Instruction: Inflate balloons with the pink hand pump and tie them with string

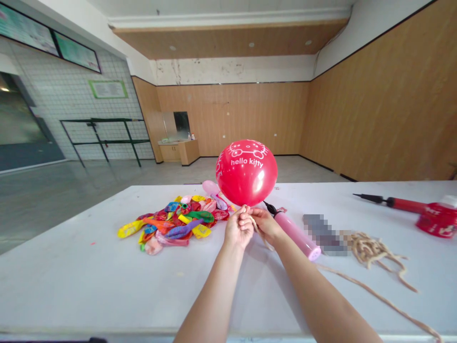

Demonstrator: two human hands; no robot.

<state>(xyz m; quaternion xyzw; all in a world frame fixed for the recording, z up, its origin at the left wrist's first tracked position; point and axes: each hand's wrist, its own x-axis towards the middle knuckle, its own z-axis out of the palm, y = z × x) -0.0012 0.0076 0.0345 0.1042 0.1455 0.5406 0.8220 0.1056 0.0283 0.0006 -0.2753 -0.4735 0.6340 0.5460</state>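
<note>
An inflated red balloon point(246, 176) with white "hello kitty" print stands upright above my two hands. My left hand point(238, 229) is closed around the balloon's neck, which its fingers mostly hide. Right beside it, my right hand point(266, 225) pinches a beige cord point(254, 223) close under the balloon. A length of that cord hangs below my right hand, and more cord runs along the table past my right forearm to the front right. Behind the right hand and forearm lies a pink balloon pump point(298, 237) with a black nozzle.
A pile of colourful deflated balloons point(178, 219) lies left on the white table point(107, 286). To the right are a blurred-out dark flat object point(323, 233), a heap of beige cord point(371, 247), a red pump point(405, 205) and a red container point(437, 220).
</note>
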